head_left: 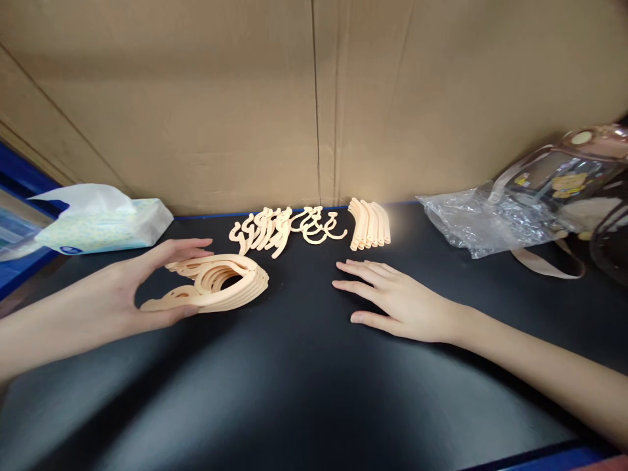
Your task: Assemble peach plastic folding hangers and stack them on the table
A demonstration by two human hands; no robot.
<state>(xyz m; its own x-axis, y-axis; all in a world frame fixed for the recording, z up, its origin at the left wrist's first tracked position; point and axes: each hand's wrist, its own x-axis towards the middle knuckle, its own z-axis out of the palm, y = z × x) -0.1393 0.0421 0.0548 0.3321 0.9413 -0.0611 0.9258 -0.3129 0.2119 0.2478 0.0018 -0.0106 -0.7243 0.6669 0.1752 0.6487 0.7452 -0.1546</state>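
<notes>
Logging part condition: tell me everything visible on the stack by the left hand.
The stack is several matching pale-peach pieces, plastic by the look, layered with edges slightly offset at the right. Curved bands surround a large rounded opening; a narrower part extends left. It appears to lie flat on the black table, left of centre. The left hand spans it, thumb at the near edge, fingers along the far side; grip firmness can't be told.

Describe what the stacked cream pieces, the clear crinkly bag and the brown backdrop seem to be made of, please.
Stacked cream pieces: probably molded plastic, smooth and satin, judging by their matching rounded shapes; painted wood can't be ruled out. Clear crinkly bag: thin, glossy plastic film, given its see-through wrinkles and bright glints. Brown backdrop: likely cardboard, matte, with straight crease-like lines.
</notes>
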